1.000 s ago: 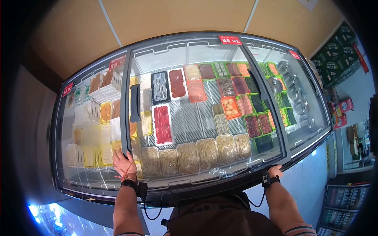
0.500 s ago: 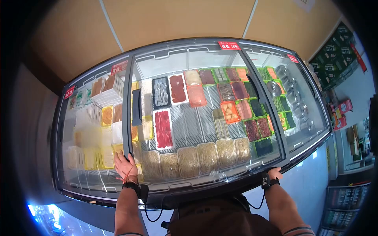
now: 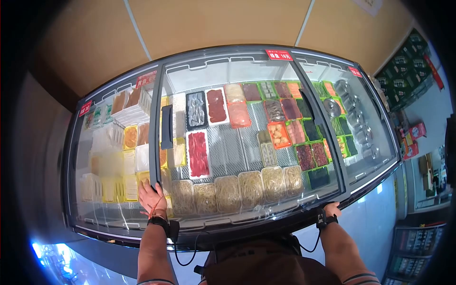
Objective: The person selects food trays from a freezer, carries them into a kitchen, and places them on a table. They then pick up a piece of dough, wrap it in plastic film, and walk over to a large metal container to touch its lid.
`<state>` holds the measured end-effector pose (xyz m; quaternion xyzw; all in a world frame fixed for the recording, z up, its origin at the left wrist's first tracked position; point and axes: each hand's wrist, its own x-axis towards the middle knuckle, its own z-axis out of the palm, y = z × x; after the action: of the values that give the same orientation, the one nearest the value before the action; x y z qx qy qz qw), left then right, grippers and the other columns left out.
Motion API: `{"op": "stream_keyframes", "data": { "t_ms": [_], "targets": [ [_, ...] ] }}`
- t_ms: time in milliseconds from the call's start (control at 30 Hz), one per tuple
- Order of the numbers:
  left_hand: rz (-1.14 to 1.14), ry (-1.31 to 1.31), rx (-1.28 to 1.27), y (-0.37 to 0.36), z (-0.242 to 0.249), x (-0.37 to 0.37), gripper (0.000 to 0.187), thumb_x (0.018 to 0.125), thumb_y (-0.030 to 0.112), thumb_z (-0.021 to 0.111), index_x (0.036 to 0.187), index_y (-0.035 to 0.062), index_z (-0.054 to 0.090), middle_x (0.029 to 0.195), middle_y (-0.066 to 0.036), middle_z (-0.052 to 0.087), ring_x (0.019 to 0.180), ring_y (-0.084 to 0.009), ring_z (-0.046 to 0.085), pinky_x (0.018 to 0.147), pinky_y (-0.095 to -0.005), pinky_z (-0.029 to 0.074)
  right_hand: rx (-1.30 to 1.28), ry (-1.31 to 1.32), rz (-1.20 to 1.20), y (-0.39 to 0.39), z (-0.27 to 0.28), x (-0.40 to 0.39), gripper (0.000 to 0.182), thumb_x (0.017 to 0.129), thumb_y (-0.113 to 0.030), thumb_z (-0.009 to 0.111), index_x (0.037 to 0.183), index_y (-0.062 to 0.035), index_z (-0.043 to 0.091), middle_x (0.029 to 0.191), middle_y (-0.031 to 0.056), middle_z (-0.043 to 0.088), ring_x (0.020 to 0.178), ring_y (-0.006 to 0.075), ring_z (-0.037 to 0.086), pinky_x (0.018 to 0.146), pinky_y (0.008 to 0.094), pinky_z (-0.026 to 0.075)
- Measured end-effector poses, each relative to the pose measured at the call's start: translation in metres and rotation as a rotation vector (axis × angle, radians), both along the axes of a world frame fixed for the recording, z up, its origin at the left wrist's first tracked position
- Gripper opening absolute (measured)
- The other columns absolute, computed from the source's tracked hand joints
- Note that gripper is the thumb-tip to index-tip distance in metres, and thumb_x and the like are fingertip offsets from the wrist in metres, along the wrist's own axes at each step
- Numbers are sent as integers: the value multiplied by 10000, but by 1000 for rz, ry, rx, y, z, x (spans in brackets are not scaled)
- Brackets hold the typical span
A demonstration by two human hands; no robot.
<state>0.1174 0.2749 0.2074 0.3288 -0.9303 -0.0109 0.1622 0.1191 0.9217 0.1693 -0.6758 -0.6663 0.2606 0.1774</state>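
A long glass-topped display freezer (image 3: 209,223) spans the view in front of me. My left hand (image 3: 153,199) lies on its glass at the left, fingers spread, beside the dark frame (image 3: 155,156) of a sliding lid. On the front rim at the right rests my right hand (image 3: 331,209); most of its fingers are hidden. Under the glass near my left hand are yellow trays (image 3: 114,189) and wrapped tubs of pale noodle-like strands (image 3: 204,197). A white tray of red meat (image 3: 198,153) lies farther in.
Lid handles (image 3: 166,127) stand up from the glass. Several food trays (image 3: 311,156) fill the right side, with metal bowls (image 3: 361,135) beyond. Red price signs (image 3: 278,55) sit on the back rim. A tan wall (image 3: 223,23) rises behind, and shelves (image 3: 413,254) stand at lower right.
The view has shifted very slightly. Both hands keep their places on the freezer, and the lids look unmoved.
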Motion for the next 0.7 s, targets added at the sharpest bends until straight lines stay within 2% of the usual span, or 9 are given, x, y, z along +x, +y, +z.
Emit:
{"op": "stream_keyframes", "data": {
  "t_ms": [267, 433, 600, 667, 700],
  "targets": [
    [5, -23, 20, 2, 3, -1, 450, 919, 348, 508, 1276, 73, 514, 1377, -164, 433, 1262, -325, 419, 1042, -468, 320, -8, -10, 48, 3, -3, 2, 592, 928, -391, 453, 1062, 175, 563, 1066, 336, 609, 982, 465, 601, 860, 458, 488],
    [-8, -39, 5, 1, 1, -1, 456, 919, 351, 508, 1282, 76, 505, 1374, -162, 437, 1264, -324, 419, 1038, -463, 326, -8, -33, -23, -18, 22, -4, 572, 926, -390, 467, 1004, 162, 593, 1006, 331, 627, 952, 467, 609, 838, 462, 496],
    [-13, -27, -6, -2, 2, -3, 459, 919, 352, 509, 1291, 83, 494, 1370, -162, 441, 1260, -326, 422, 1033, -462, 334, 14, 15, -36, -8, 5, -5, 601, 926, -418, 448, 1004, 159, 597, 987, 335, 628, 928, 468, 615, 819, 480, 498],
    [-5, -36, -4, 0, -1, -1, 462, 918, 350, 512, 1298, 88, 487, 1370, -165, 441, 1258, -327, 425, 1035, -464, 333, 5, -13, 27, -13, 16, -1, 605, 921, -425, 456, 1004, 156, 600, 989, 336, 628, 927, 468, 617, 823, 476, 500],
    [2, -37, 9, 0, 0, -1, 459, 917, 350, 513, 1292, 87, 490, 1367, -168, 443, 1261, -326, 423, 1039, -457, 329, 16, -54, -25, -17, 20, -5, 606, 916, -424, 462, 1001, 160, 601, 989, 340, 626, 928, 474, 614, 829, 472, 499]
  ]
}}
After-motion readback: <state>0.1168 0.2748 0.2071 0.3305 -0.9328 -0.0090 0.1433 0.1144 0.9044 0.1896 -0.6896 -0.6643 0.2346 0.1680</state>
